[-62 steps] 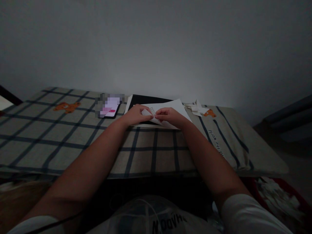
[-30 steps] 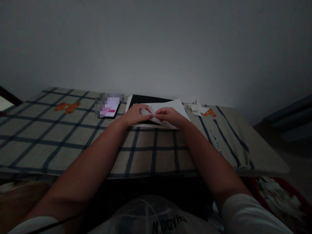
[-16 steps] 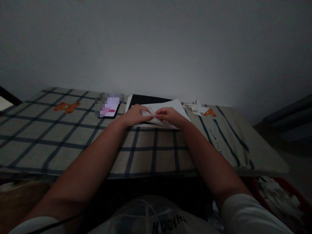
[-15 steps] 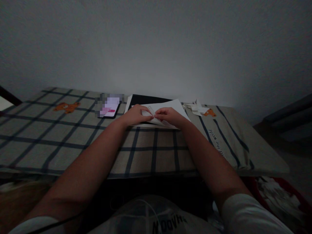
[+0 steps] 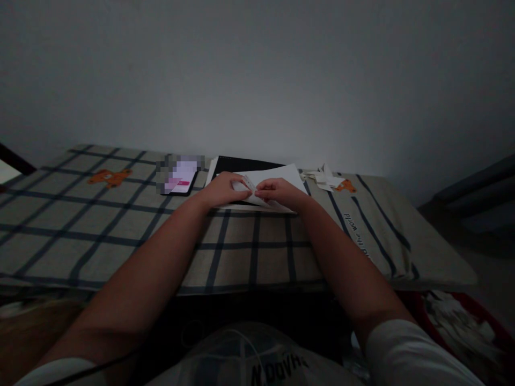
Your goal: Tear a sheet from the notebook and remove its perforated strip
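A white sheet of paper (image 5: 277, 172) lies at the middle of the table, over a dark flat board or book (image 5: 241, 162) with more white sheets beneath. My left hand (image 5: 226, 189) is closed on the paper's near-left part, thumb and fingers pinching it. From the other side my right hand (image 5: 279, 193) pinches the same paper, its fingertips close to the left thumb. Between the two hands the paper is folded, and a faintly marked pale strip shows there. Both palms partly cover the near edge of the sheet.
A phone (image 5: 180, 177) with a lit screen lies left of the paper. A folded white paper piece (image 5: 325, 177) sits to the right. The checked tablecloth (image 5: 237, 262) covers the table up to the wall (image 5: 257, 80). A red container (image 5: 462, 321) with crumpled contents stands below right.
My hands stay in almost the same place. The fingertips have shifted slightly at the fold, and the paper between them has turned a little.
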`<action>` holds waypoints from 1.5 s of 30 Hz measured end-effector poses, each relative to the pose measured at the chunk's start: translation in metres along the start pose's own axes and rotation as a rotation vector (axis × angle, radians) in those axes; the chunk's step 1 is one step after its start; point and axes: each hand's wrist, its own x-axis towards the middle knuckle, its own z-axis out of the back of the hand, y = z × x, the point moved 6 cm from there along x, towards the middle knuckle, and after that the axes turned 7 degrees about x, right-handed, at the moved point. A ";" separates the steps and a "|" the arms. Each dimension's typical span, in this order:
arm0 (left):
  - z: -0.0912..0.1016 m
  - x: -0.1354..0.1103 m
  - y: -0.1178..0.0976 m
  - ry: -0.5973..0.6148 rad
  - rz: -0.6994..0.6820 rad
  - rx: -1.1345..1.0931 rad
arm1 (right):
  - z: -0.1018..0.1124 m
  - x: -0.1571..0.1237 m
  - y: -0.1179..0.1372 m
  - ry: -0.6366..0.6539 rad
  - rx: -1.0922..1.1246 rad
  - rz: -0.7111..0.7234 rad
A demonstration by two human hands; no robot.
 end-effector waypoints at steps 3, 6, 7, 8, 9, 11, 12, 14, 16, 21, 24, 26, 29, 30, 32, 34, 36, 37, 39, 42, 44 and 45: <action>-0.002 -0.001 0.000 0.041 0.023 -0.008 | 0.000 0.001 -0.002 -0.005 -0.011 0.009; -0.003 -0.001 -0.001 0.056 0.029 -0.002 | 0.000 0.003 -0.007 0.009 0.004 0.009; -0.003 -0.001 -0.001 0.057 0.029 0.002 | -0.001 0.003 -0.008 0.017 0.015 0.010; -0.004 -0.001 0.000 0.057 0.031 0.007 | -0.001 0.003 -0.009 0.023 0.026 0.014; -0.004 -0.001 0.000 0.055 0.029 0.011 | -0.002 0.004 -0.008 0.029 0.035 0.021; -0.004 0.000 -0.001 0.050 0.010 0.016 | -0.004 0.003 -0.006 0.041 0.034 0.037; -0.004 0.000 -0.002 0.044 -0.008 0.017 | -0.005 0.003 -0.005 0.048 0.023 0.045; -0.003 0.001 -0.004 0.025 -0.041 0.021 | -0.006 0.002 -0.001 0.055 -0.007 0.056; -0.001 0.001 -0.004 0.008 -0.051 0.025 | -0.005 0.001 0.002 0.051 -0.012 0.056; 0.001 0.001 -0.001 -0.008 -0.009 0.037 | 0.002 0.000 0.000 0.015 0.040 -0.004; 0.003 0.000 -0.001 -0.038 -0.014 0.113 | 0.004 0.001 -0.002 0.001 0.015 -0.013; 0.007 -0.001 -0.007 -0.107 -0.073 0.253 | 0.004 0.001 -0.002 -0.004 -0.006 0.005; 0.014 -0.006 -0.021 -0.229 -0.224 0.448 | 0.004 0.001 0.000 -0.026 -0.060 0.048; 0.015 -0.007 -0.025 -0.256 -0.257 0.479 | 0.004 0.001 0.001 -0.038 -0.071 0.056; 0.019 -0.009 -0.030 -0.293 -0.271 0.512 | 0.005 0.001 0.001 -0.061 -0.071 0.049; 0.021 -0.010 -0.030 -0.301 -0.253 0.526 | 0.004 0.002 -0.001 -0.074 -0.049 0.030; 0.019 -0.008 -0.028 -0.250 -0.242 0.509 | 0.003 0.003 -0.003 -0.077 -0.018 0.022; 0.015 -0.006 -0.025 -0.207 -0.241 0.488 | 0.003 0.004 -0.004 -0.074 -0.002 0.019; 0.008 -0.003 -0.020 -0.119 -0.241 0.428 | 0.002 0.006 -0.007 -0.064 0.013 0.022; 0.000 -0.001 -0.015 -0.053 -0.236 0.322 | 0.002 0.008 -0.011 -0.042 -0.015 0.038; -0.002 -0.001 -0.013 -0.016 -0.212 0.240 | 0.002 0.009 -0.012 -0.037 -0.039 0.047; -0.003 -0.001 -0.012 -0.002 -0.195 0.200 | 0.002 0.009 -0.012 -0.035 -0.049 0.048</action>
